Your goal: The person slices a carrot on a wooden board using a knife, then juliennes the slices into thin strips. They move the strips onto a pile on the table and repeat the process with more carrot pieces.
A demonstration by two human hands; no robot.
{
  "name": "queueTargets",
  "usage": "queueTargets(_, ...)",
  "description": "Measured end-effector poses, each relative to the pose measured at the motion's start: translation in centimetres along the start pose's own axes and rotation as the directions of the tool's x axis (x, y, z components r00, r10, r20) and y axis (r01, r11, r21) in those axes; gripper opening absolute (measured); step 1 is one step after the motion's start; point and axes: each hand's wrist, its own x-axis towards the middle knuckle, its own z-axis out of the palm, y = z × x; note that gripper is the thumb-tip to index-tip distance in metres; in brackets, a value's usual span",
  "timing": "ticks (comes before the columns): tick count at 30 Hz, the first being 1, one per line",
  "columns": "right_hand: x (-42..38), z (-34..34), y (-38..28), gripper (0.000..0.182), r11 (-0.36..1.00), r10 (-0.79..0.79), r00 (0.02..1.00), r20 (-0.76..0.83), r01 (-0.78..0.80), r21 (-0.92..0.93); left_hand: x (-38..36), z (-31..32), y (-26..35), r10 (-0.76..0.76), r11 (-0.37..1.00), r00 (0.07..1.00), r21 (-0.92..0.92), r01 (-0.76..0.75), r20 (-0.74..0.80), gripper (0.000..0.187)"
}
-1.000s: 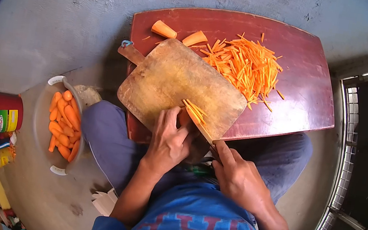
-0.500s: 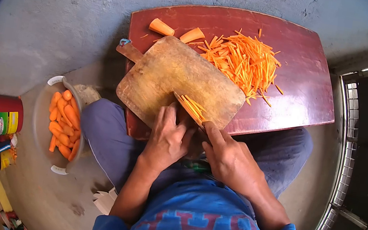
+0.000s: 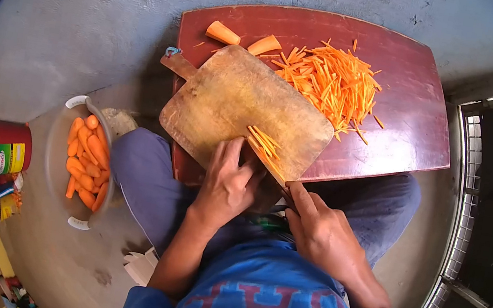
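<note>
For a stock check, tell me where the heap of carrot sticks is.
In the head view, the heap of carrot sticks lies on the red table, right of centre, just beyond the cutting board.

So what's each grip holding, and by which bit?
The right grip holds a knife by its handle. The left grip is curled beside the blade; what it may hold is hidden.

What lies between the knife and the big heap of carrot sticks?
In the head view, a few cut sticks lie beside the knife; past them, bare cutting board stretches toward the heap.
</note>
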Motion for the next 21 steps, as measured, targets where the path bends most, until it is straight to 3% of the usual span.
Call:
queueTargets(4,1.8,1.0,0.5,0.043,1.0,-0.026,1.0,0.0,0.026,0.007,-0.2,-0.5,0.3,-0.054,0.998,0.995,0.041,0.051,0.08,0.033)
queueTargets(10,0.8,0.0,-0.2,0.042,1.0,-0.013,1.0,0.025,0.013,0.017,0.4,-0.4,0.4,0.011,1.0,0.998,-0.024,-0.013,-0.058,0.021)
queueTargets(13,1.1,1.0,0.4,0.045,1.0,-0.009,1.0,0.022,0.009,0.022,-0.1,-0.5,0.2,-0.005,1.0,1.0,0.005,0.005,0.003,0.022)
queueTargets(21,0.5,0.5,-0.5,0.049,0.998,0.064,0.996,0.056,-0.065,0.019,-0.8,-0.1,-0.2,-0.008,1.0,1.0,0.002,0.008,-0.021,0.025)
